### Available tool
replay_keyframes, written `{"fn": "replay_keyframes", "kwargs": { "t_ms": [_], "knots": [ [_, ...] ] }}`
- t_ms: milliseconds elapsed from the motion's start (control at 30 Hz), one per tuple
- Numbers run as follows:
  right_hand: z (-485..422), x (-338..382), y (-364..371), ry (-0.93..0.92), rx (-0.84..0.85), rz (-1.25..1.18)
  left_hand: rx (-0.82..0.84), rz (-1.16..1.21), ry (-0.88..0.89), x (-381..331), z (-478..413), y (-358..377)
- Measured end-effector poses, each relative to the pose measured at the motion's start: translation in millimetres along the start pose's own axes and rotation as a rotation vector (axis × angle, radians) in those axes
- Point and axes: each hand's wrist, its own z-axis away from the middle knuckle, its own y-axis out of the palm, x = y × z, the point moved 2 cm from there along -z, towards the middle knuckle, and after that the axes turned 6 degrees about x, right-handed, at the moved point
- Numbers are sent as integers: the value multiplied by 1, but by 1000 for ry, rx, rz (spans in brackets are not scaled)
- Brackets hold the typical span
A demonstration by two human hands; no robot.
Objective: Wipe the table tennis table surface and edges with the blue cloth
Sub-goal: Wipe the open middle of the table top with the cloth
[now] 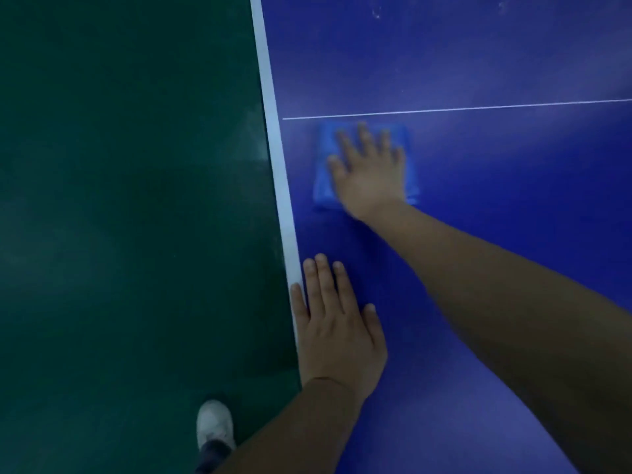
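The blue table tennis table (478, 63) fills the right side of the head view, with a white border stripe (273, 131) along its left edge. A folded blue cloth (325, 179) lies flat on the table just below the thin white centre line (478, 108). My right hand (371, 172) presses on the cloth with straight, spread fingers and covers most of it. My left hand (338, 326) rests flat on the table nearer to me, its little finger on the white stripe at the edge.
Dark green floor (136, 200) lies to the left of the table edge. My white shoe (214, 425) stands on it near the bottom of the view. Faint smudges (378, 12) show on the far table surface.
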Motion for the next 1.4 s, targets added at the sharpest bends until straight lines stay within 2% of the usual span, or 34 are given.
{"fn": "replay_keyframes", "kwargs": {
  "t_ms": [67,100,133,167,267,300,333,433,533,667,700,733,800,833,867,900,1000,1067,1100,1167,1267,1333,1367,1400],
  "knots": [
    [-1,-39,-4,363,-23,-157,43,29,64,1,4,-5],
    [3,-39,-3,491,-23,-213,62,35,112,5,5,-8],
    [5,-26,1,534,-26,-217,69,39,154,10,5,-11],
    [6,-3,4,466,-31,-178,65,46,182,18,1,-16],
    [12,53,13,7,2,-95,28,65,171,51,-36,-35],
    [11,47,12,-17,0,-86,-3,54,158,60,-57,-43],
    [8,31,9,61,-12,-94,-36,39,153,66,-79,-50],
    [1,-12,5,470,-69,-206,-50,9,176,70,-133,-64],
    [-7,-5,8,561,-71,-215,22,30,179,70,-145,-59],
    [-19,5,3,670,-43,-260,24,42,177,71,-145,-57],
    [-23,16,2,623,-27,-237,24,51,181,71,-147,-58],
    [-26,28,3,495,-26,-198,28,59,189,71,-148,-58],
    [-23,38,3,108,11,-114,34,46,203,71,-148,-59],
    [-25,21,1,-28,52,-42,28,40,213,71,-148,-60],
    [-28,-8,-2,-64,68,6,21,42,221,72,-149,-60],
    [-29,-41,-4,31,68,45,20,46,222,72,-149,-60],
    [-28,-103,-13,658,-70,-207,17,55,231,73,-150,-56],
    [-51,-77,-15,810,-71,-256,28,55,226,73,-149,-56],
    [-69,-55,-18,813,-70,-264,35,50,223,73,-149,-56],
    [-103,-7,-21,686,-74,-260,46,35,218,73,-150,-57],
    [-126,48,-19,290,-18,-158,73,-17,215,74,-150,-59],
    [-121,37,-20,67,12,-79,85,-50,211,75,-150,-61],
    [-119,13,-23,53,-3,-45,92,-56,213,76,-151,-65],
    [-119,-16,-27,141,-28,-33,94,-58,224,78,-155,-69]
  ]
}}
